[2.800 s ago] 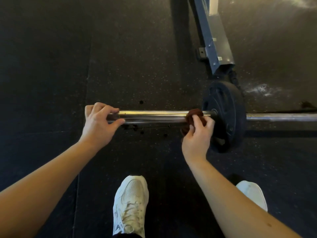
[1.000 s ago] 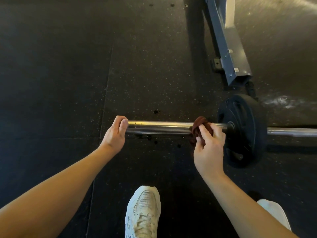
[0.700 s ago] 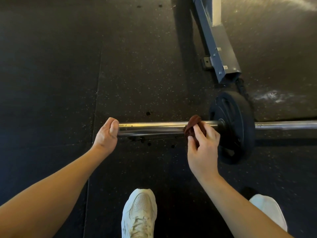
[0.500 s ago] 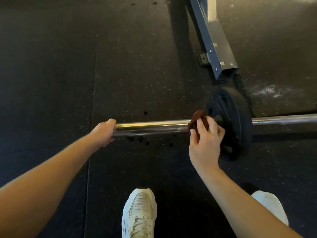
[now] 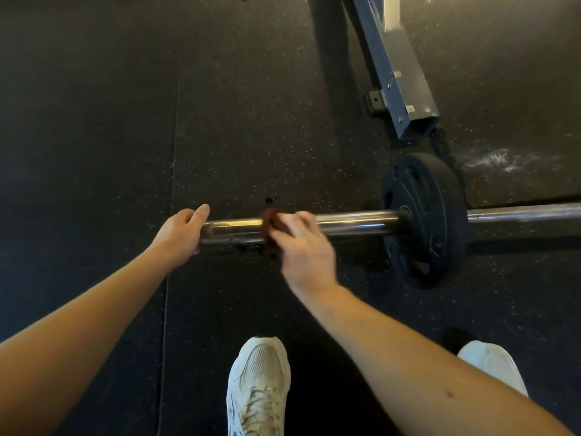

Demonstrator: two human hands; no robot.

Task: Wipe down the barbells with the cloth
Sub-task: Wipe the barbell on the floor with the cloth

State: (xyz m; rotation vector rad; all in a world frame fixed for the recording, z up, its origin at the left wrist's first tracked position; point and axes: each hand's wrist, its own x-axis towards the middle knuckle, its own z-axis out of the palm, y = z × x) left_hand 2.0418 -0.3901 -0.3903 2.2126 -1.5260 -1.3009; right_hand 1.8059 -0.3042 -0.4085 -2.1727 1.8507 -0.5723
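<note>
A chrome barbell [image 5: 352, 223] lies across the black rubber floor, its sleeve end pointing left. A black weight plate [image 5: 424, 215] sits on it to the right. My left hand [image 5: 180, 236] holds the sleeve's left end, fingers over the top. My right hand [image 5: 301, 243], blurred by motion, grips a dark brown cloth [image 5: 269, 220] wrapped round the sleeve, close to my left hand. Most of the cloth is hidden by my fingers.
A blue-grey metal rack foot [image 5: 405, 86] runs from the top down to just behind the plate. White chalk marks [image 5: 500, 160] streak the floor at right. My two white shoes [image 5: 259, 388] [image 5: 493, 363] stand below the bar.
My right hand has slid the cloth left along the sleeve, from beside the plate to near my left hand. The left hand keeps its hold on the bar end.
</note>
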